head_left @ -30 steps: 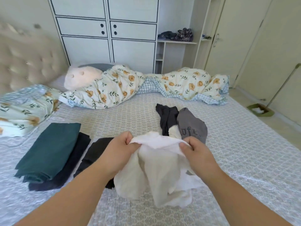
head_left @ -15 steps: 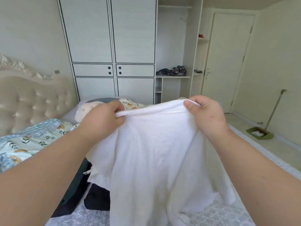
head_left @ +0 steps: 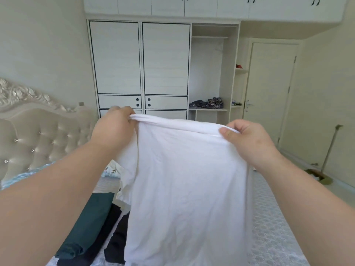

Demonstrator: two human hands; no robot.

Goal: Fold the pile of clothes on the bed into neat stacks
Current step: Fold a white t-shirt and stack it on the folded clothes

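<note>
White cotton-like garment (head_left: pixel 184 189) hangs in the air over the bed (head_left: pixel 272 227), held up by its top edge and draping straight down in front of the head camera. Soft knit, light creasing, thin enough to fall flat; a side flap shows on its left. Which edge is on top, hem or shoulders, I can't tell.

Head view:
- Left hand (head_left: pixel 113 129) pinches the top left corner, fingers curled over bunched fabric.
- Right hand (head_left: pixel 247 139) pinches the top right corner, thumb on the near face.
- Top edge sags slightly between the two grips and is rolled into a thick band.

Doing this step well, my read: pull the corners apart until the edge runs taut and level, give one shake to drop the creases, then lay it flat on the bare patterned cover to the right, away from the stacks. Unroll the bunched edge first or the fold comes out lumpy.

Already folded, near left on the bed: teal piece (head_left: pixel 90 223), smooth and heavier, in a flat rectangle, overlapping dark navy piece (head_left: pixel 107 237); black piece (head_left: pixel 119 244) just beside them, partly behind the white cloth.

Tufted headboard (head_left: pixel 38 139) far left, padded with shiny studs.
</note>
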